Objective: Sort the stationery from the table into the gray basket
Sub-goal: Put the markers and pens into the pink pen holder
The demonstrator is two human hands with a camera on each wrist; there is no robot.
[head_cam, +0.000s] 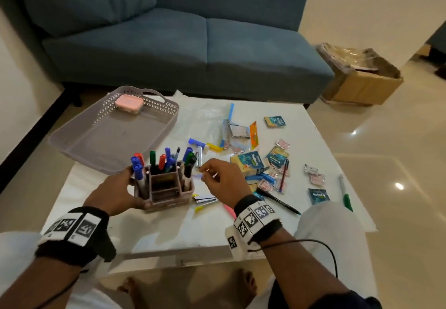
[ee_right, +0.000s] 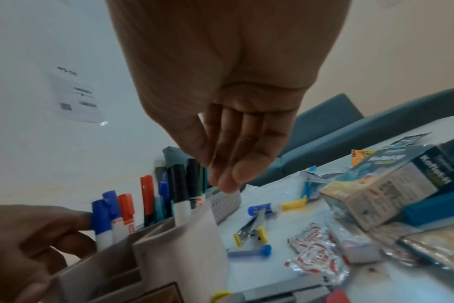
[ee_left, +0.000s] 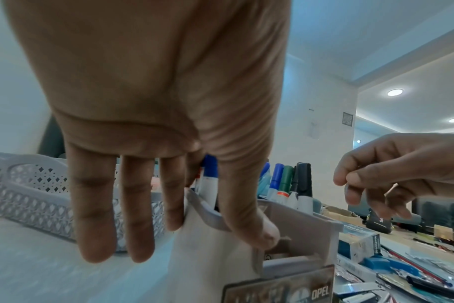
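Note:
The gray basket (head_cam: 96,139) stands at the table's far left, seen too in the left wrist view (ee_left: 26,201), with a pink box (head_cam: 129,103) in its far corner. In front of it is a pen organizer (head_cam: 166,193) full of markers (head_cam: 166,161). My left hand (head_cam: 120,188) grips the organizer's left wall (ee_left: 210,256), thumb inside and fingers outside. My right hand (head_cam: 210,176) hovers just right of the organizer (ee_right: 184,246), fingers loosely curled (ee_right: 226,176), with nothing plainly held.
Loose items cover the table's right half: a glue stick (head_cam: 196,142), a Koflet-H box (head_cam: 251,164), a blue stapler (head_cam: 261,178), a black pen (head_cam: 280,201), a green marker (head_cam: 345,195) and several sachets. A blue sofa (head_cam: 193,43) stands behind, a cardboard box (head_cam: 362,77) at right.

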